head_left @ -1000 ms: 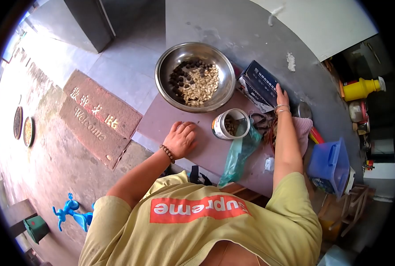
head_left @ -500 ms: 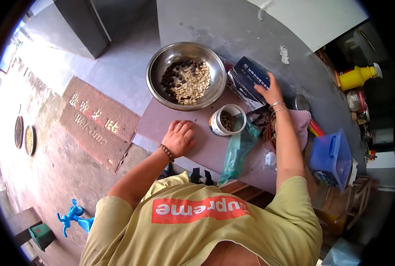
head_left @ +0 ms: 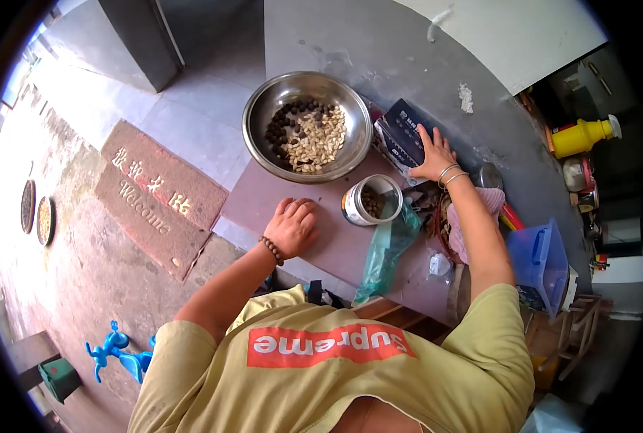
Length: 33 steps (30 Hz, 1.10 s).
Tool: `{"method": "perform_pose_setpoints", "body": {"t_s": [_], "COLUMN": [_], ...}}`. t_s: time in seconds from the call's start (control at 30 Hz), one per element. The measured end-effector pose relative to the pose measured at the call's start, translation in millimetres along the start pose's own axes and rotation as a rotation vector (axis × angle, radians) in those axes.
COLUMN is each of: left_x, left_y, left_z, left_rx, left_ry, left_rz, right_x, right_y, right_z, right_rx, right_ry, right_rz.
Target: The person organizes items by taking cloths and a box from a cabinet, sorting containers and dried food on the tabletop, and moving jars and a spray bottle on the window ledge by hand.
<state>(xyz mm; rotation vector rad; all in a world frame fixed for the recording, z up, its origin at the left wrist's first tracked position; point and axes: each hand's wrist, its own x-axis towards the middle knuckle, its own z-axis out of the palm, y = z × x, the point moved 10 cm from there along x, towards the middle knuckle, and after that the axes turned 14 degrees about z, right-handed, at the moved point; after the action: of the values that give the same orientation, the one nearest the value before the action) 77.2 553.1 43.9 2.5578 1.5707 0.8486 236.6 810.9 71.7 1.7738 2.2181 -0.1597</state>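
My right hand [head_left: 437, 157] has its fingers spread over the near right end of a dark blue cardboard box [head_left: 402, 133] with white lettering, touching it. Resting palm down on the pinkish tabletop [head_left: 264, 180] is my left hand [head_left: 295, 225], its fingers slightly bent and nothing visible in it. Beyond it stands a steel bowl [head_left: 307, 173] holding pale flat seeds [head_left: 320, 148] and dark round pieces [head_left: 282, 126]. Between my hands is an open white tub [head_left: 352, 203] with small brownish pieces inside. A green plastic bag [head_left: 385, 263] lies beside the tub.
A pink cloth [head_left: 480, 227] and a basket lie under my right forearm. Farther right are a clear blue bin [head_left: 541, 263] and a yellow bottle [head_left: 581, 137]. On the floor to the left are a welcome mat [head_left: 155, 195], two shallow trays and a blue toy [head_left: 119, 353].
My right hand has shifted from gripping the box's right side to lying over its near end with the fingers spread wider. The left hand stays in place on the tabletop.
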Motion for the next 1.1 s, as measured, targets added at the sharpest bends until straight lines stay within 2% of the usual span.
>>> {"method": "perform_pose_setpoints", "body": {"t_s": [0.1,0.23,0.37,0.43,0.47,0.5,0.57,0.7,0.77,0.83,0.9,0.97,1.0,1.03,1.1], "left_x": [0,1,2,0,0,0,0,0,0,-2,-4,-1,-1,-2,-4], "left_y": [-1,0,0,0,-1,-1,0,1,2,0,2,4,3,0,1], "left_z": [0,0,-4,-1,-1,-2,-2,-5,-6,1,4,5,5,7,11], "left_rx": [0.010,0.008,0.028,0.010,0.005,0.010,0.001,-0.008,-0.012,-0.013,-0.027,-0.043,-0.055,-0.066,-0.092], "left_ry": [0.001,-0.009,0.025,0.011,0.013,0.012,0.016,0.044,0.053,0.003,0.000,0.006,-0.004,-0.015,-0.026], "left_rz": [0.002,0.007,0.012,0.011,0.008,0.014,0.021,0.021,0.038,0.029,0.052,0.071,0.052,0.029,0.047], "right_x": [1,10,20,5,-11,-11,-40,-112,-154,-214,-287,-320,-333,-348,-368], "right_y": [-2,0,3,1,6,18,37,92,129,152,104,98,102,94,66], "right_z": [-10,-20,-35,-38,-42,-41,-44,-12,21,79,100,130,137,142,139], "right_rx": [-0.007,0.109,0.167,0.461,0.565,0.640,0.904,1.406,1.665,2.052,2.405,2.409,2.335,2.387,2.403], "right_ry": [0.064,-0.013,-0.027,-0.260,-0.369,-0.372,-0.429,-0.428,-0.292,-0.249,-0.342,-0.304,-0.163,-0.129,-0.292], "right_rz": [-0.004,-0.026,-0.167,-0.235,-0.136,-0.174,-0.110,0.083,0.167,0.432,0.276,0.329,0.338,0.370,0.251]}}
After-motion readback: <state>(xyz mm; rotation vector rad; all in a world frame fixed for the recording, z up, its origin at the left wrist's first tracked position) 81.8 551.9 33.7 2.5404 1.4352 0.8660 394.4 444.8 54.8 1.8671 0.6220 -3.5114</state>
